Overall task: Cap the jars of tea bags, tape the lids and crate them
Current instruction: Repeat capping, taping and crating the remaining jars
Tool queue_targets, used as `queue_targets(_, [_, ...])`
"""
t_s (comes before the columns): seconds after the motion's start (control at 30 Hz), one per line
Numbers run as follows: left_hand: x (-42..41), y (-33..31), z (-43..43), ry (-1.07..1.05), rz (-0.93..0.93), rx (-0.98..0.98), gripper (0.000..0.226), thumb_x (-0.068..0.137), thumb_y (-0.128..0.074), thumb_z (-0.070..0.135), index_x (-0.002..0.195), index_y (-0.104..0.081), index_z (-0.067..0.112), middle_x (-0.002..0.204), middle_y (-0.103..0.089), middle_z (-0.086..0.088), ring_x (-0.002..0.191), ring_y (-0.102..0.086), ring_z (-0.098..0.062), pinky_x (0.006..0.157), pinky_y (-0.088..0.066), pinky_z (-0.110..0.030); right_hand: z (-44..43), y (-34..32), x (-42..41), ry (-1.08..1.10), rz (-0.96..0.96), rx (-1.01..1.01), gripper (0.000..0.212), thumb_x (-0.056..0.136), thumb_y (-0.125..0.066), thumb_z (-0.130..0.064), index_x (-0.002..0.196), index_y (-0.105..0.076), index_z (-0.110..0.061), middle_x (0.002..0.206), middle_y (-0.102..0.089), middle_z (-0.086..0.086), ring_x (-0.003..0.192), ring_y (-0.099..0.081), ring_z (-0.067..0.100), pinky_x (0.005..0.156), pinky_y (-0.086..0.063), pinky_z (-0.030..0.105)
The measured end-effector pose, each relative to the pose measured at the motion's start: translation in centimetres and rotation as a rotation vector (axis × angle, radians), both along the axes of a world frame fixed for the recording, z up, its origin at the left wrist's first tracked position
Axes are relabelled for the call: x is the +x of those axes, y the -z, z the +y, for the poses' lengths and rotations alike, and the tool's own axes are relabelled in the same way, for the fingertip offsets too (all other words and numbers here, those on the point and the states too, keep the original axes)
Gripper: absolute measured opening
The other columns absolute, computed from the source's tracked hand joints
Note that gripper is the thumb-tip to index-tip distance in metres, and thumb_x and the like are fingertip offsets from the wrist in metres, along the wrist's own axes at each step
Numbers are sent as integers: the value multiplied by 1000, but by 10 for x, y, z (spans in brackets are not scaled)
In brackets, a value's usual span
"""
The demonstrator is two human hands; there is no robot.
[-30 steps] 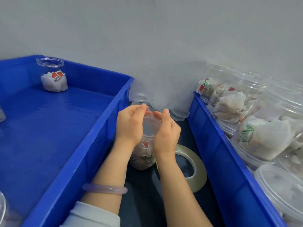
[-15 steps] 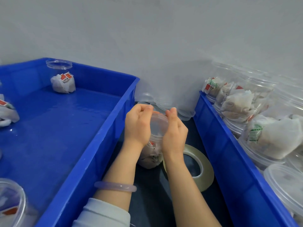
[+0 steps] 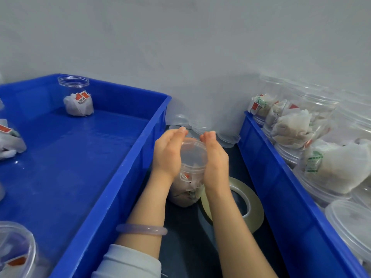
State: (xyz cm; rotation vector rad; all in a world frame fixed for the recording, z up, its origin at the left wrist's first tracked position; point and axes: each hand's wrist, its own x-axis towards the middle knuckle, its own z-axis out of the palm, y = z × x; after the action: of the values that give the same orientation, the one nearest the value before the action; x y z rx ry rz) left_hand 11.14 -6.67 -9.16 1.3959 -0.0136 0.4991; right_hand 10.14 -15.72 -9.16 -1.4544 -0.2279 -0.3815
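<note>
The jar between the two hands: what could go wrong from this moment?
1. The left hand and right hand hold only the lid; no grip steadies the jar lower down, so it may twist or tip.
2. The tape roll lies close beside the jar's base; a tipping jar could knock it.
3. A red tag sits just under the lid and might get pinched if the lid is not fully seated.

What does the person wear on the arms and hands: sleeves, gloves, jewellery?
The left hand and the right hand wear no gloves, and no rings show. A smooth, translucent pale lilac bangle circles the left wrist. Behind it a light grey-white sleeve covers the left arm. The right forearm shows no sleeve.
</note>
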Motion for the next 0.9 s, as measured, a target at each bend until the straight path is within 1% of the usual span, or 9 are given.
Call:
queue_targets(0.1, [0,0,-3,-62,-3,-7,19,86,-54,24,76,-66,13,73,-63,5,65,-55,1,59,-44,-14,6,4,2,159,26,62,24,94,-54,-23,81,-73,-16,74,-71,-1,77,-65,8,73,-51,26])
queue_targets(0.17, [1,0,-2,-81,-5,-15,24,75,-49,30,75,-66,14,71,-63,6,65,-55,-2,57,-44,-15,9,4,4,211,32,70,27,93,-55,-15,72,-72,-19,66,-67,-5,68,-62,8,65,-50,27])
queue_targets(0.27, [2,1,-2,-72,-1,-21,18,86,-52,21,75,-64,15,71,-62,6,68,-56,-5,57,-44,-14,9,5,5,221,35,57,33,93,-52,-13,68,-69,-27,67,-67,-6,68,-61,6,66,-51,26])
queue_targets(0.4, [3,4,3,118,19,-11,13,90,-54,30,91,-64,21,94,-65,7,92,-60,-8,80,-46,-21,6,6,4,162,72,14,26,96,-48,-19,82,-69,-25,86,-72,0,84,-65,7,78,-51,21])
queue_targets(0.47, [2,5,8,240,26,-56,29,81,-52,44,101,-63,26,109,-64,9,108,-57,-4,94,-43,-26,2,2,2,89,61,-56,32,98,-47,-28,74,-67,-23,86,-68,0,73,-60,1,70,-45,7])
queue_targets(0.57, [1,3,10,227,33,-88,27,87,-55,43,102,-66,23,107,-69,3,110,-59,-12,102,-42,-36,-2,-2,0,-58,61,-82,30,97,-46,-39,82,-71,-34,85,-71,-12,80,-62,-6,74,-46,9])
queue_targets(0.67, [2,1,3,63,34,-44,26,95,-48,29,90,-70,17,96,-71,0,99,-63,-15,91,-47,-31,6,4,-2,70,91,-78,41,93,-52,-41,118,-63,-10,115,-66,5,109,-60,15,97,-47,35])
queue_targets(0.77, [3,1,1,-4,12,-39,24,94,-49,15,83,-70,14,85,-69,2,85,-63,-10,74,-48,-19,12,7,-1,233,69,-71,30,91,-54,-30,109,-68,-9,101,-70,0,97,-63,12,90,-50,36])
queue_targets(0.9, [4,3,1,3,-7,-56,23,93,-48,11,83,-68,13,75,-69,8,74,-62,-1,64,-49,-13,14,8,1,267,79,-29,47,77,-44,-37,105,-70,-11,96,-71,-4,92,-63,7,83,-51,27])
